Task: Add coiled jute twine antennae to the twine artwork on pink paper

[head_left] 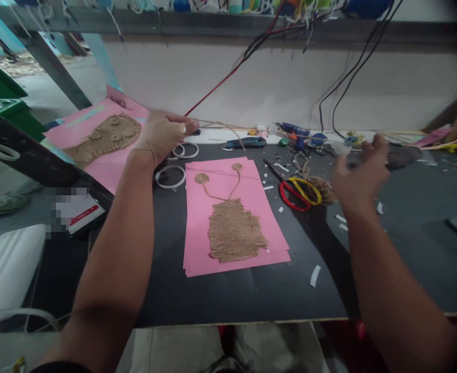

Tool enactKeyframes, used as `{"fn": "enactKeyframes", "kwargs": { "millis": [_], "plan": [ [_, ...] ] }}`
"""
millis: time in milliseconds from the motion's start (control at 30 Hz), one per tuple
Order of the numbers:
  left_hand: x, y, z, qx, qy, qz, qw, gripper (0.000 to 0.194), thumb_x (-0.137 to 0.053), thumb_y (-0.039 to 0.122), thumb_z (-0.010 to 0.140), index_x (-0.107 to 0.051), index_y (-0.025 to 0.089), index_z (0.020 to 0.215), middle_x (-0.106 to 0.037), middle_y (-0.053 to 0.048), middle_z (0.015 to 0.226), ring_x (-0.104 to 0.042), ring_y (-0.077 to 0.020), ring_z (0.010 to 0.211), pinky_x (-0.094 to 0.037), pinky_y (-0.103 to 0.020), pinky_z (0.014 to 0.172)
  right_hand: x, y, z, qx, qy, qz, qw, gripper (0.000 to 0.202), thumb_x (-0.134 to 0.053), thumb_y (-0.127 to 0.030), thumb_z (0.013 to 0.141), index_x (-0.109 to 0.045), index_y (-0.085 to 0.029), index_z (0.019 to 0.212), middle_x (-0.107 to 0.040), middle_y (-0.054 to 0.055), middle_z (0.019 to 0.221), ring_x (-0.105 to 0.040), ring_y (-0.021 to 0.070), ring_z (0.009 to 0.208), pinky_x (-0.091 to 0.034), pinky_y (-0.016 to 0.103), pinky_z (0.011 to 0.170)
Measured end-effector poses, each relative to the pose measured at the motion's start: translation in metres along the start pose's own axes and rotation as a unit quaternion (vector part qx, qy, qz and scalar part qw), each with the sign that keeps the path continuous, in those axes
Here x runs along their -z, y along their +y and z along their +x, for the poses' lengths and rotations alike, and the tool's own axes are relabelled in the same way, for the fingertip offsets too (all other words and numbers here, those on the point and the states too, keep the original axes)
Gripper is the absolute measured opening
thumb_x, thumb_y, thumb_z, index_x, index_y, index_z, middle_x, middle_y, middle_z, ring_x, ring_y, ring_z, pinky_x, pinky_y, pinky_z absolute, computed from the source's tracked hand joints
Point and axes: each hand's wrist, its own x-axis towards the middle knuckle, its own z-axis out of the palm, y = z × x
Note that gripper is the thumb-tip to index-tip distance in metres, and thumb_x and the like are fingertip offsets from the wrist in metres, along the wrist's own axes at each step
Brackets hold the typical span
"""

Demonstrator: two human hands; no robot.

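My left hand [170, 134] is raised over the back left of the dark table, thumb and fingers pinched on a thin piece of twine [223, 124] that trails to the right. My right hand [362, 173] hovers at the right, its fingers apart and slightly blurred, with nothing visible between them. Between my arms lies a stack of pink paper [197, 233], bearing a shape of brown twine rows [236, 230] with two thin strands ending in small coiled discs [201, 178]. Scissors with red and yellow handles [300, 194] rest beside a tangle of twine [322, 189], left of my right hand.
Grey-white rings [170, 176] lie below my left hand. A blue cutter [246, 143] and a blue glue gun [296, 135] are along the back edge. Another pink sheet with twine work [112, 134] lies left. Cables hang from the shelf [213, 28]. A phone [84, 215] is at left.
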Motion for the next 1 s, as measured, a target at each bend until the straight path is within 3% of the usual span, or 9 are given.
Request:
{"fn": "enactKeyframes", "kwargs": {
  "millis": [100, 200, 300, 400, 467, 567, 667, 767, 1000],
  "plan": [
    [0.004, 0.004, -0.002, 0.007, 0.020, -0.007, 1.000, 0.027, -0.081, 0.035, 0.078, -0.085, 0.016, 0.096, -0.071, -0.001, 0.073, -0.058, -0.0127, 0.066, -0.051, -0.033, 0.073, 0.004, 0.003, 0.004, -0.090, -0.108, -0.064, 0.988, 0.042, -0.066, -0.027, 0.082, -0.071, -0.009, 0.120, -0.078, 0.015, 0.100, -0.074, 0.0293, 0.090, -0.056, 0.045, 0.091],
    [0.009, 0.004, -0.001, 0.015, 0.042, -0.015, 0.999, 0.029, -0.079, 0.032, 0.078, -0.083, 0.014, 0.101, -0.070, 0.002, 0.072, -0.059, -0.0108, 0.068, -0.052, -0.032, 0.074, 0.003, 0.013, 0.008, -0.111, -0.165, -0.105, 0.974, 0.022, -0.065, -0.034, 0.086, -0.075, -0.015, 0.085, -0.067, 0.007, 0.070, -0.069, 0.0281, 0.081, -0.052, 0.043, 0.085],
    [0.012, 0.001, 0.002, 0.018, 0.074, -0.015, 0.997, 0.030, -0.077, 0.033, 0.079, -0.082, 0.013, 0.102, -0.069, 0.004, 0.072, -0.059, -0.0105, 0.068, -0.052, -0.031, 0.072, -0.005, 0.018, 0.007, -0.162, -0.156, 0.067, 0.972, 0.034, -0.057, -0.042, 0.097, -0.069, -0.017, 0.077, -0.060, 0.003, 0.065, -0.062, 0.0204, 0.070, -0.052, 0.035, 0.074],
    [0.013, -0.002, 0.004, 0.011, 0.091, -0.035, 0.995, 0.022, -0.074, 0.030, 0.081, -0.082, 0.015, 0.094, -0.068, 0.005, 0.070, -0.058, -0.0105, 0.069, -0.053, -0.031, 0.071, -0.008, 0.014, 0.004, -0.232, -0.192, 0.266, 0.916, 0.043, -0.053, -0.046, 0.103, -0.061, -0.018, 0.071, -0.062, 0.003, 0.068, -0.060, 0.0145, 0.063, -0.052, 0.028, 0.068],
    [0.013, -0.002, 0.003, 0.001, 0.089, -0.043, 0.995, 0.019, -0.074, 0.030, 0.081, -0.081, 0.016, 0.091, -0.067, 0.005, 0.068, -0.057, -0.0111, 0.069, -0.052, -0.031, 0.070, -0.005, 0.008, 0.001, -0.250, -0.245, 0.295, 0.889, 0.047, -0.052, -0.050, 0.105, -0.057, -0.019, 0.069, -0.059, 0.003, 0.064, -0.059, 0.0139, 0.059, -0.050, 0.026, 0.064],
    [0.012, 0.000, 0.001, 0.004, 0.082, -0.038, 0.996, 0.025, -0.076, 0.033, 0.078, -0.082, 0.015, 0.095, -0.068, 0.003, 0.068, -0.057, -0.0121, 0.068, -0.051, -0.031, 0.070, 0.002, 0.004, 0.000, -0.220, -0.314, 0.229, 0.895, 0.048, -0.046, -0.053, 0.105, -0.059, -0.020, 0.074, -0.058, 0.002, 0.062, -0.056, 0.0150, 0.055, -0.044, 0.027, 0.059],
    [0.010, 0.002, -0.002, 0.016, 0.071, -0.045, 0.996, 0.030, -0.077, 0.035, 0.076, -0.082, 0.013, 0.097, -0.070, 0.001, 0.074, -0.058, -0.0121, 0.069, -0.052, -0.033, 0.073, 0.007, 0.005, 0.002, -0.103, -0.363, 0.052, 0.925, 0.035, -0.056, -0.050, 0.098, -0.066, -0.020, 0.083, -0.066, 0.005, 0.070, -0.059, 0.0193, 0.064, -0.042, 0.029, 0.062],
    [0.008, 0.002, -0.002, 0.010, 0.060, -0.046, 0.997, 0.028, -0.076, 0.036, 0.077, -0.082, 0.016, 0.095, -0.070, 0.002, 0.075, -0.058, -0.0115, 0.070, -0.054, -0.033, 0.074, 0.010, 0.004, 0.005, 0.005, -0.399, -0.088, 0.913, 0.031, -0.059, -0.048, 0.093, -0.070, -0.021, 0.086, -0.071, 0.009, 0.080, -0.062, 0.0241, 0.077, -0.040, 0.031, 0.067],
    [0.005, 0.002, -0.003, 0.014, 0.037, -0.036, 0.999, 0.029, -0.078, 0.036, 0.075, -0.082, 0.016, 0.095, -0.068, 0.001, 0.073, -0.058, -0.0113, 0.067, -0.054, -0.034, 0.075, 0.011, -0.008, 0.003, 0.029, -0.429, -0.192, 0.882, 0.034, -0.052, -0.047, 0.095, -0.071, -0.020, 0.090, -0.077, 0.014, 0.095, -0.069, 0.0287, 0.089, -0.041, 0.031, 0.068]
  ]
}}
